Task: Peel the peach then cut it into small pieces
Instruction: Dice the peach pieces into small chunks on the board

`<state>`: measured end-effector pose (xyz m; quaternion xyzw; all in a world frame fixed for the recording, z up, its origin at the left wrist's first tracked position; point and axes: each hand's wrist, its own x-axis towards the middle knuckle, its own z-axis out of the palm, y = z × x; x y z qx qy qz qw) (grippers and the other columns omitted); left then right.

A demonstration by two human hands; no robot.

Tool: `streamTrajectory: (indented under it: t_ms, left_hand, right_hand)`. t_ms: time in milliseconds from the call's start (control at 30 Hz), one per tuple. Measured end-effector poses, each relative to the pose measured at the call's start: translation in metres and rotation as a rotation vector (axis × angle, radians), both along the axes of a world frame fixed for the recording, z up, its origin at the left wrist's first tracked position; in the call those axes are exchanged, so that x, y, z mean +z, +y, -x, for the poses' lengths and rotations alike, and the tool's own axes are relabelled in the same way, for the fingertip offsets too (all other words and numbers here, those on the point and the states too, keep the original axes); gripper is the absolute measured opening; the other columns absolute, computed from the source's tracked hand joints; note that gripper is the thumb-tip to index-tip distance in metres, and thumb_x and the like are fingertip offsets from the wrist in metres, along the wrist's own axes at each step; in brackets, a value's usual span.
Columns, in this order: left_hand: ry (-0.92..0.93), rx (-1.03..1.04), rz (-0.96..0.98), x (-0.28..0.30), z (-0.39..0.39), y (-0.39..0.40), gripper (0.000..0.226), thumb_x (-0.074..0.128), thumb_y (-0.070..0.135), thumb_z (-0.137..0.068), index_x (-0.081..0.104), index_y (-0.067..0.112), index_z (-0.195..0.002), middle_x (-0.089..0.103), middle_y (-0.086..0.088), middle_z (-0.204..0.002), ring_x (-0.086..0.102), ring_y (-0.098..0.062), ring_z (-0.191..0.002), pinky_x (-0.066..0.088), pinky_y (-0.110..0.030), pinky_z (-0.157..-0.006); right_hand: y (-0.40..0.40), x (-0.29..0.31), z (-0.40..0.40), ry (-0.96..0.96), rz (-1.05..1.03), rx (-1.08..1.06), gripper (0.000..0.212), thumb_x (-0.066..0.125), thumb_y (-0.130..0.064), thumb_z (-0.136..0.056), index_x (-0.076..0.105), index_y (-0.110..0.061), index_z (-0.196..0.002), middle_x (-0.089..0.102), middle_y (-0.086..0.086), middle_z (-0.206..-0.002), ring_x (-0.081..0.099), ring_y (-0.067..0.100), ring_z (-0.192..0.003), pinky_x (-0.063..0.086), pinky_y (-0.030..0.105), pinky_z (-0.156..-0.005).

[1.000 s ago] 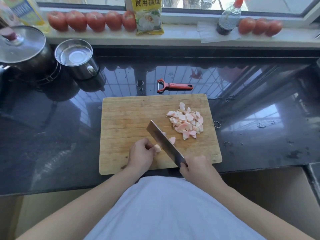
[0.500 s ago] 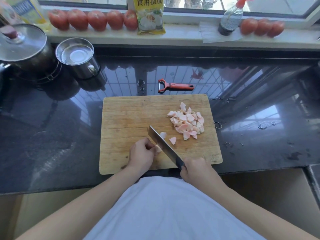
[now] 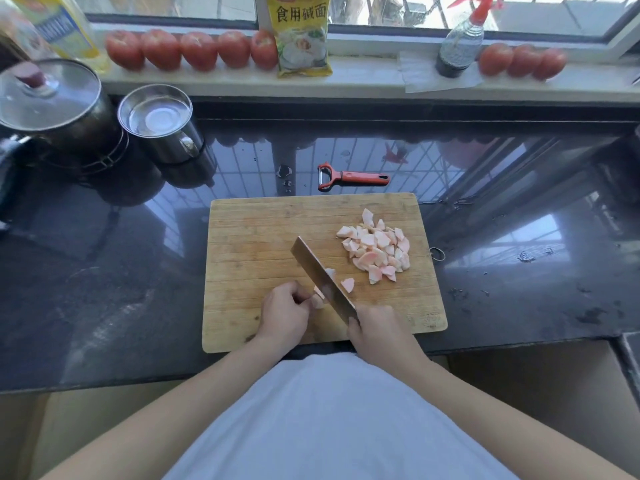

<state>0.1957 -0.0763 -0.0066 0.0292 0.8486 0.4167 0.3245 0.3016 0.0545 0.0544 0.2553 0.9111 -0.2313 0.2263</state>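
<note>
the last small pale-pink remnant of peeled peach (image 3: 317, 301) sits near the front edge of the rectangular bamboo cutting board (image 3: 263, 237), pinched under the curled fingers (image 3: 300, 295) of the left hand (image 3: 284, 315), with the broad steel cleaver blade (image 3: 320, 277) touching or nearly touching its right side. the right hand (image 3: 375, 329) is wrapped closed round the cleaver's handle, which is hidden under it. two freshly cut bits (image 3: 347, 284) lie just right of the blade, and the heap of small pink-white peach pieces (image 3: 377, 249) rests toward the board's right side, so the job looks close to finished. the main danger is that the remnant is now so small that the left fingertips sit just beside the edge; a slip of the wet fruit or a cut drifting leftward could nick them. it is hard to tell from this angle whether the knuckles are guiding the blade or the tips are exposed. the slick piece could also roll and give an uneven cut, or skid off the near edge of the board onto the dark glossy stone surface (image 3: 104, 271). the red-handled peeler (image 3: 353, 177) lies behind the board, well apart.
</note>
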Motion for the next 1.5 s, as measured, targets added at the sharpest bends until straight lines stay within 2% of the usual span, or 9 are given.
streamTrajectory:
  t_ms: [67,133,333,533,667,867,1100,1300,1500]
  left_hand:
    - [-0.021,0.013,-0.003,-0.001,0.001,-0.001,0.016,0.079,0.023,-0.088,0.071,0.019,-0.074,0.075,0.005,-0.076,0.067,-0.016,-0.081,0.05,-0.031,-0.068]
    - [-0.026,0.023,0.008,-0.001,0.001,-0.001,0.018,0.078,0.022,-0.087,0.071,0.019,-0.072,0.075,0.004,-0.075,0.068,-0.017,-0.081,0.049,-0.032,-0.067]
    - [-0.023,0.018,0.036,0.003,0.0,0.001,0.018,0.072,0.016,-0.09,0.071,0.018,-0.072,0.074,0.003,-0.076,0.066,-0.018,-0.082,0.045,-0.03,-0.066]
    - [-0.042,0.03,0.013,0.005,-0.001,0.002,0.018,0.074,0.018,-0.09,0.07,0.017,-0.072,0.074,0.005,-0.073,0.066,-0.017,-0.081,0.043,-0.03,-0.064]
    - [-0.021,0.003,0.012,0.003,0.0,0.001,0.019,0.071,0.018,-0.09,0.07,0.016,-0.071,0.072,0.004,-0.074,0.066,-0.02,-0.084,0.047,-0.032,-0.066]
    - [-0.004,0.012,0.006,0.006,-0.002,0.001,0.017,0.076,0.021,-0.09,0.072,0.017,-0.075,0.073,0.006,-0.075,0.066,-0.015,-0.081,0.046,-0.031,-0.066]
    - [-0.018,0.034,-0.028,0.005,-0.005,-0.003,0.017,0.075,0.021,-0.093,0.071,0.018,-0.076,0.074,0.005,-0.073,0.069,-0.016,-0.08,0.053,-0.034,-0.07]
    - [-0.031,0.061,0.0,0.005,-0.005,0.001,0.017,0.074,0.022,-0.093,0.071,0.018,-0.078,0.076,0.005,-0.075,0.068,-0.016,-0.083,0.045,-0.03,-0.067]
    - [-0.02,0.06,0.022,0.003,-0.005,0.001,0.017,0.072,0.02,-0.094,0.07,0.019,-0.077,0.076,0.004,-0.077,0.069,-0.017,-0.085,0.049,-0.032,-0.07]
  right_hand:
    - [0.004,0.004,-0.009,-0.025,0.006,0.002,0.018,0.046,-0.02,-0.1,0.053,-0.014,-0.085,0.067,0.013,-0.086,0.062,0.032,-0.079,0.048,0.037,-0.065]
    - [0.007,0.007,-0.015,-0.081,0.011,0.0,0.021,0.046,-0.021,-0.1,0.06,-0.009,-0.091,0.067,0.013,-0.089,0.064,0.032,-0.082,0.055,0.04,-0.071]
    - [0.008,0.007,-0.019,-0.157,0.016,0.005,0.023,0.046,-0.023,-0.101,0.065,-0.009,-0.102,0.066,0.01,-0.093,0.064,0.028,-0.086,0.059,0.04,-0.076]
    - [0.012,0.004,-0.023,-0.204,0.0,0.051,0.016,0.047,-0.016,-0.097,0.061,-0.01,-0.091,0.062,0.01,-0.086,0.059,0.028,-0.079,0.05,0.036,-0.066]
    - [0.016,-0.005,-0.033,-0.219,0.019,0.015,0.019,0.046,-0.015,-0.095,0.063,-0.007,-0.093,0.066,0.013,-0.087,0.063,0.032,-0.081,0.053,0.042,-0.067]
    - [0.001,-0.018,-0.001,-0.044,-0.035,0.046,0.019,0.046,-0.017,-0.099,0.061,-0.011,-0.089,0.062,0.011,-0.08,0.053,0.029,-0.07,0.037,0.031,-0.059]
    - [0.02,-0.003,-0.009,0.089,-0.056,-0.134,0.021,0.045,-0.021,-0.1,0.056,-0.016,-0.083,0.066,0.011,-0.077,0.063,0.033,-0.071,0.055,0.044,-0.065]
    - [0.009,0.009,-0.021,-0.05,-0.005,0.02,0.025,0.046,-0.024,-0.1,0.063,-0.007,-0.092,0.065,0.012,-0.086,0.061,0.032,-0.079,0.051,0.038,-0.067]
    - [0.008,0.007,-0.021,-0.11,-0.02,0.021,0.024,0.047,-0.022,-0.1,0.055,-0.011,-0.081,0.05,0.003,-0.071,0.055,0.026,-0.073,0.042,0.031,-0.06]
